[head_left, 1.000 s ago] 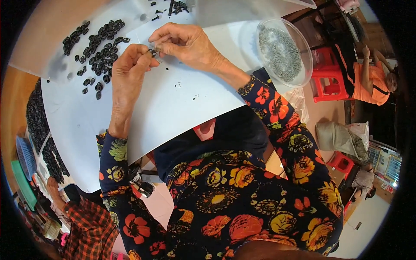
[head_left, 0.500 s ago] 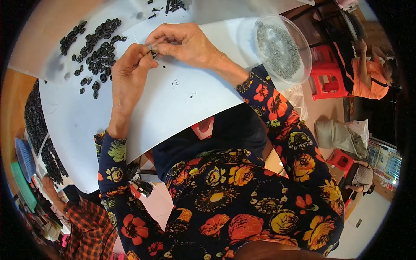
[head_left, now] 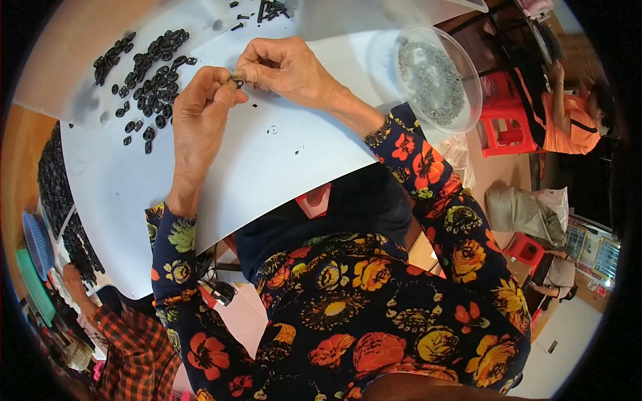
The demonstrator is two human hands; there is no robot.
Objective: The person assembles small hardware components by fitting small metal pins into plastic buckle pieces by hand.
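Note:
A small black part with a ring-like opening (head_left: 239,83) is pinched in the fingertips of my left hand (head_left: 202,117). Against it rest the closed thumb and forefinger of my right hand (head_left: 287,72); whatever they grip is too small to make out. Both hands are just above the white tabletop (head_left: 247,160). Left of my left hand lies a loose spread of small black oval parts (head_left: 154,87) with holes in them. To the right of my right forearm stands a round clear tub (head_left: 476,100) full of thin silvery metal pieces (head_left: 431,83).
Several black screw-like pieces (head_left: 273,10) lie at the far edge. A heap of black parts (head_left: 57,180) is at the left, by a blue basket (head_left: 38,244). A person in a checked shirt (head_left: 137,347) sits lower left. Red stools (head_left: 505,127) and another person (head_left: 568,120) are at right.
My right hand has shifted slightly to the right, its fingertips still meeting at the black part. The left hand has hardly moved.

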